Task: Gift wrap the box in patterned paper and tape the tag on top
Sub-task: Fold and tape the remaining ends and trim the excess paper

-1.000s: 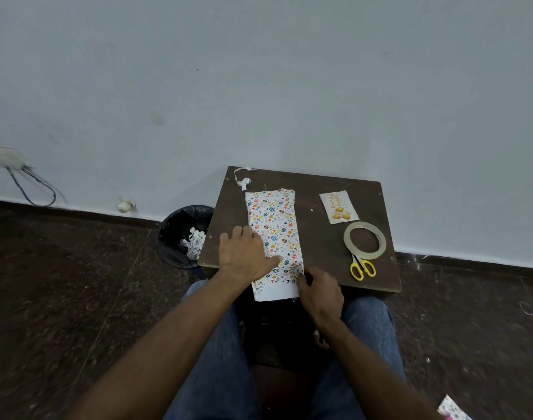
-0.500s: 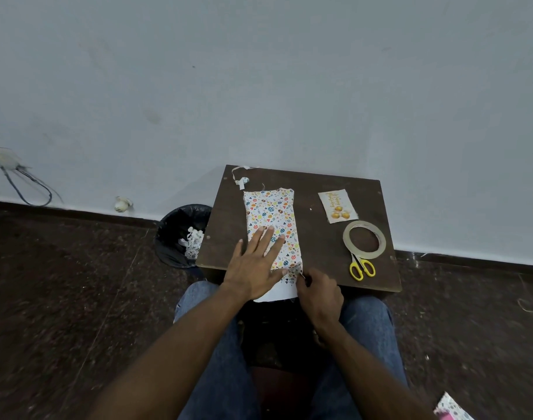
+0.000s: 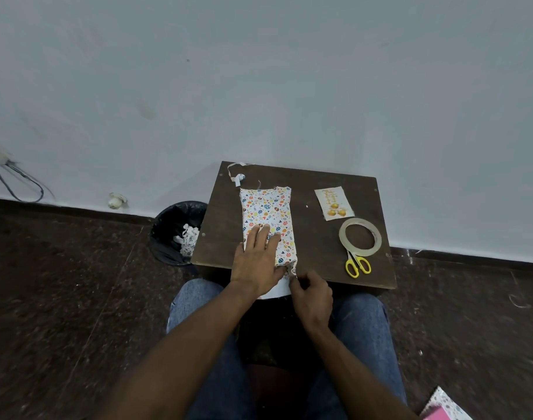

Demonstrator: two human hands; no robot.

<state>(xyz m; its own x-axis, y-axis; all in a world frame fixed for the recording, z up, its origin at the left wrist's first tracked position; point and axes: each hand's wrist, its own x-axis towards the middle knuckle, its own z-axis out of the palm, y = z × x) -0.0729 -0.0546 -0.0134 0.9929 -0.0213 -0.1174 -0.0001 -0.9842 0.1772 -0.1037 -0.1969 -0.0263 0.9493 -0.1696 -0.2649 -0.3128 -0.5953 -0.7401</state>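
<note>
A box wrapped in white paper with a colourful egg pattern (image 3: 266,218) lies lengthwise on a small dark wooden table (image 3: 316,237). My left hand (image 3: 257,262) presses flat on the near half of the box, fingers straight. My right hand (image 3: 312,294) pinches the paper flap at the near right corner of the box, where white paper sticks out past the table edge. A gift tag with gold balls (image 3: 334,204) lies at the back right of the table. A roll of clear tape (image 3: 360,237) sits in front of the tag.
Yellow-handled scissors (image 3: 357,265) lie just in front of the tape roll. A paper strip (image 3: 237,176) lies at the table's back left corner. A black bin with paper scraps (image 3: 180,233) stands left of the table. Patterned paper (image 3: 445,407) lies on the floor at lower right.
My left hand went from gripping the box's left edge to lying flat on top, fingers stretched forward. My right hand stayed at the near right corner, working the paper flap.
</note>
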